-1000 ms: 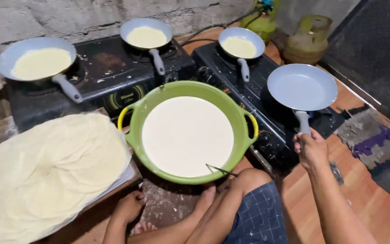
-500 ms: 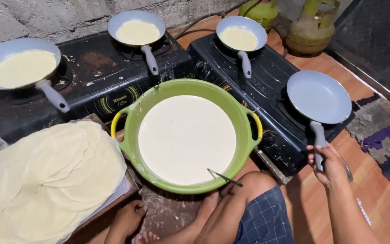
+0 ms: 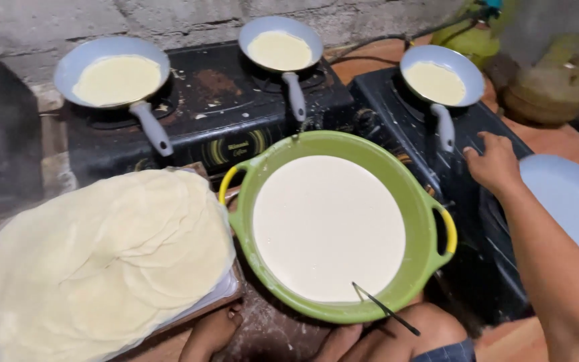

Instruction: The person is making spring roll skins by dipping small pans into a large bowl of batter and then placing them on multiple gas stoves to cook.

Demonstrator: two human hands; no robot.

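Observation:
My right hand point(image 3: 495, 165) hovers open over the right black stove point(image 3: 397, 114), fingers spread, just right of the grey handle of a blue pan point(image 3: 442, 80) with a thin pale crepe in it. An empty blue pan point(image 3: 574, 201) lies to the right of my wrist, free of my hand. My left hand point(image 3: 209, 333) rests low at the bottom edge, below the stack of crepes, holding nothing. A green basin point(image 3: 423, 201) full of white batter sits in front of me, and a thin dark utensil point(image 3: 387, 310) leans on its near rim.
Two more blue pans point(image 3: 112, 80) point(image 3: 280, 48) with crepes sit on the left black stove point(image 3: 216, 114). A large stack of pale crepes point(image 3: 102, 261) lies on a tray at the left. Green and yellowish containers point(image 3: 557, 74) stand at the back right. My knee point(image 3: 430, 328) is below the basin.
My right hand carried the empty pan by its handle down to the right, let go of it, and has moved up toward the handle of the right rear pan. The view shifted right.

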